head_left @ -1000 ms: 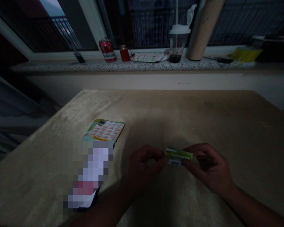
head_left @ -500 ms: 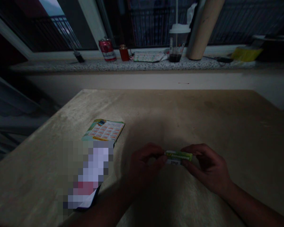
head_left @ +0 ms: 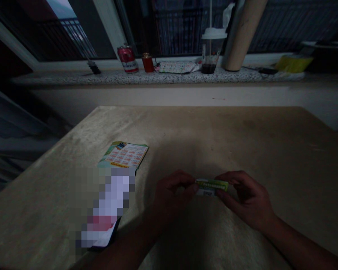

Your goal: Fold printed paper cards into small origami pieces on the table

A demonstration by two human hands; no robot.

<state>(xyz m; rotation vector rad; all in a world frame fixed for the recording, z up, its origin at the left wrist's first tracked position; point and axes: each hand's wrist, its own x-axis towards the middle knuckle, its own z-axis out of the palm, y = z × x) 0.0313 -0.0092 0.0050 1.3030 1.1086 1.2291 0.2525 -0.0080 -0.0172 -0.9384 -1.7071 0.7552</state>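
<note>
Between my two hands is a small folded printed card (head_left: 212,185), green on top with a white lower part bearing a dark square code. My left hand (head_left: 173,193) pinches its left end between thumb and fingers. At the right end, the thumb and fingers of my right hand (head_left: 249,197) grip it too. The card is held just above the table, in the shadow of my hands. To the left lies a green-edged scratch card (head_left: 126,154) with rows of orange print. Nearer to me, a phone-like slab (head_left: 105,210) with a bright, pixelated face rests beside my left forearm.
The pale table (head_left: 256,135) reaches to the wall under a window. On the stone sill (head_left: 169,78) stand a red drink can (head_left: 127,60), a small orange-red jar (head_left: 148,63), a lidded plastic cup (head_left: 211,52) with dark liquid, and a tall cardboard tube (head_left: 245,35).
The folded card has tilted slightly and shifted a touch to the left in my fingers. Both hands stay almost in place, and everything else is unchanged.
</note>
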